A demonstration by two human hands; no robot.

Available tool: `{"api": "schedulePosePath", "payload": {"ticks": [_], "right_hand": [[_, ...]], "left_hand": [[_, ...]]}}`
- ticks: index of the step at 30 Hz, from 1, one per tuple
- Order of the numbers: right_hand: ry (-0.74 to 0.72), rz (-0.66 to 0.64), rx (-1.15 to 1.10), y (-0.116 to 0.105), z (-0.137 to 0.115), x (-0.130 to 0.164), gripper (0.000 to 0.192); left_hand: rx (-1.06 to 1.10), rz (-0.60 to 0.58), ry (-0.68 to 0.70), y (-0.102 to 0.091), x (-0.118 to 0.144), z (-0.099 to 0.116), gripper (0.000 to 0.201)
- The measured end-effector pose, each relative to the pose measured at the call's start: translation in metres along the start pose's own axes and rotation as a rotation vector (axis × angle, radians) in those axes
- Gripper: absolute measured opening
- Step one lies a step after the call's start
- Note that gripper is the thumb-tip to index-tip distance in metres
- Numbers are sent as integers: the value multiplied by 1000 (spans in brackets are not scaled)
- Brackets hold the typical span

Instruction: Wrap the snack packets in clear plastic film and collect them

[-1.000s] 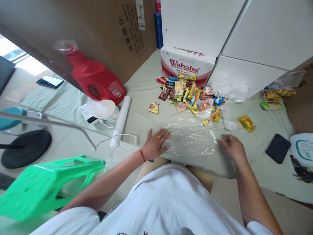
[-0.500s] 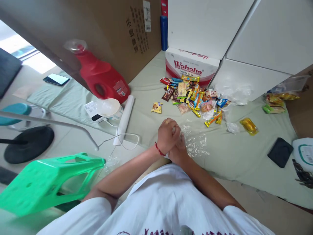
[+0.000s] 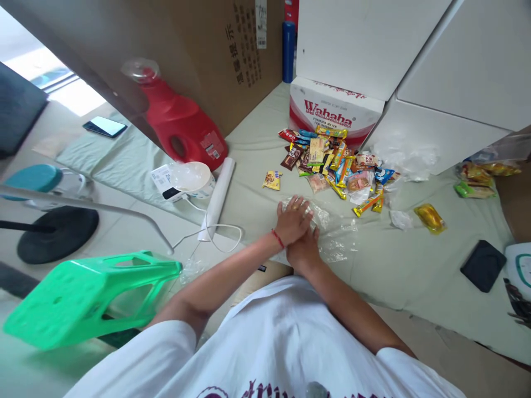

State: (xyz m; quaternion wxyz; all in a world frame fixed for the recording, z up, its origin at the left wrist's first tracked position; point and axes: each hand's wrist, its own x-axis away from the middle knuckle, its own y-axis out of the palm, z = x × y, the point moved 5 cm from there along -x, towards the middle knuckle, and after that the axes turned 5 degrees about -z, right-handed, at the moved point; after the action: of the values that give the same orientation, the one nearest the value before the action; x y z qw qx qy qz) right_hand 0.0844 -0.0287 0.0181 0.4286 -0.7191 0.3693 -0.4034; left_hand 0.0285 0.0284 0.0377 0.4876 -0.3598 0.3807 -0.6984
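A pale green sheet (image 3: 257,143) covers the floor, running back to a big cardboard box (image 3: 199,50) and white cabinets (image 3: 415,61). Left lie bare tiles (image 3: 136,221) — a green stool (image 3: 91,293) tipped over, a black round base (image 3: 58,234) — and daylight from a window (image 3: 53,77).

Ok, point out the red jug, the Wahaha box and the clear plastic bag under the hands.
red jug (image 3: 182,130), head view, on the middle of its body.
Wahaha box (image 3: 327,113), head view, on the printed front face.
clear plastic bag (image 3: 338,237), head view, on the crumpled part right of the hands.
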Motion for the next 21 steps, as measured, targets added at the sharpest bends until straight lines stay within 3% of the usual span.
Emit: {"api": "schedulePosePath", "payload": {"ticks": [3,7,10,12,13,15,18,21], "right_hand": [[38,26,6,-7,11,12,59],[-27,56,-13,10,3,46,60],[-224,-41,-89,24,3,77,58],[-378,-140,-194,12,16,85,50],[-410,-163,-250,-4,28,80,45],[-308,-100,-303,-53,59,47,39],[82,280,-103,-139,101,-42,46],[346,389,7,-178,107,-139,61]], "left_hand": [[18,-23,3,-1,-30,-15,55],[-73,-21,78,5,-41,-24,54],[-149,11,137,10,-34,-32,55],[-198,15,177,13,-27,-36,59],[-217,12,191,15,-24,-38,61],[-241,9,203,17,-21,-41,66],[-255,19,198,17,-19,-42,68],[-257,15,197,15,-20,-40,68]]}}
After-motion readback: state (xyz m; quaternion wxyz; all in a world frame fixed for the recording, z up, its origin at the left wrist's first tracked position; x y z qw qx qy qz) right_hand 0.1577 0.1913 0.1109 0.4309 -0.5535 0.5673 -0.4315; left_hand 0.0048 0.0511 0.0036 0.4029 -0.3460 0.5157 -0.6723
